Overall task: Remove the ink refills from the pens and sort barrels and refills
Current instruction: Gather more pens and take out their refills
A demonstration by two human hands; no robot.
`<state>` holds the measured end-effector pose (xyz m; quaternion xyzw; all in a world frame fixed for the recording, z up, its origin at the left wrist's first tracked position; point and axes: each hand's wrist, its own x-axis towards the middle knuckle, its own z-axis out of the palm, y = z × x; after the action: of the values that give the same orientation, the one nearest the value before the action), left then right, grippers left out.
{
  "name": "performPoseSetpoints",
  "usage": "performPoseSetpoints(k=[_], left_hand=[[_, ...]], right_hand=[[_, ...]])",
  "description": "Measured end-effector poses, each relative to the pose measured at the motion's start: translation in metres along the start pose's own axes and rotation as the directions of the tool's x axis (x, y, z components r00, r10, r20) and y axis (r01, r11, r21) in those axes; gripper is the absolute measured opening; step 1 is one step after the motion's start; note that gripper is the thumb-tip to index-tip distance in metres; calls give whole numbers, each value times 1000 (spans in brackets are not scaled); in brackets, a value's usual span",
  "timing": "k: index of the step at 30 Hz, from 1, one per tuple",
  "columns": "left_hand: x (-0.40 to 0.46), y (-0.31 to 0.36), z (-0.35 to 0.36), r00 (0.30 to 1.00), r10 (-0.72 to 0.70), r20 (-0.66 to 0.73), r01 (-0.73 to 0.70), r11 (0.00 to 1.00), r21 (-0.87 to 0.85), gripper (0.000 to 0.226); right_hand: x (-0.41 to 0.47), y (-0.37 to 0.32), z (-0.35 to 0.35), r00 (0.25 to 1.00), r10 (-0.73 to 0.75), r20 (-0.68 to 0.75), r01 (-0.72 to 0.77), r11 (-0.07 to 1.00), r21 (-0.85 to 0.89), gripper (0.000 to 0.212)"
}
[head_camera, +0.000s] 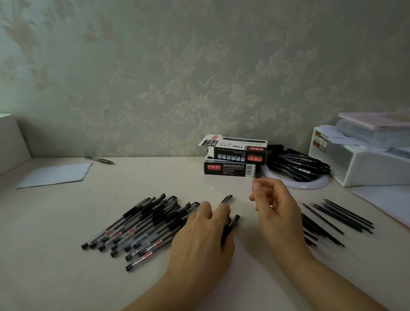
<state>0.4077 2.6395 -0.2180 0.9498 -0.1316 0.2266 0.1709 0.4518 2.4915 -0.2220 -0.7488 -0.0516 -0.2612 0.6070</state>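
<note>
The stacked pen boxes (235,158) stand near the back of the desk (56,249), close to the wall. Right of the boxes a heap of pens (299,166) lies on a round dish (304,185), and farther right stands a storage bin (378,158) with papers on top. In front of the boxes and to the left lies a spread of pens (143,226); in front and to the right lie loose refills (333,217). Well left of the boxes, a sheet of paper (55,175) lies flat, a single pen (99,159) just behind it.
</note>
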Motion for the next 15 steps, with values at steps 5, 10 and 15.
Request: performPoseSetpoints(k=[5, 10, 15], left_hand=[[3, -6, 1, 997, 73, -8, -72, 991, 110, 31], [6, -20, 0, 999, -15, -37, 21, 986, 163, 27], [8, -32, -2, 995, -31, -97, 45, 988, 147, 19]], right_hand=[[1, 2, 2, 998, 29, 63, -27, 999, -23, 9], [3, 7, 1, 995, 33, 91, -30, 999, -39, 7], [4, 10, 2, 995, 37, 97, -34, 999, -36, 7]])
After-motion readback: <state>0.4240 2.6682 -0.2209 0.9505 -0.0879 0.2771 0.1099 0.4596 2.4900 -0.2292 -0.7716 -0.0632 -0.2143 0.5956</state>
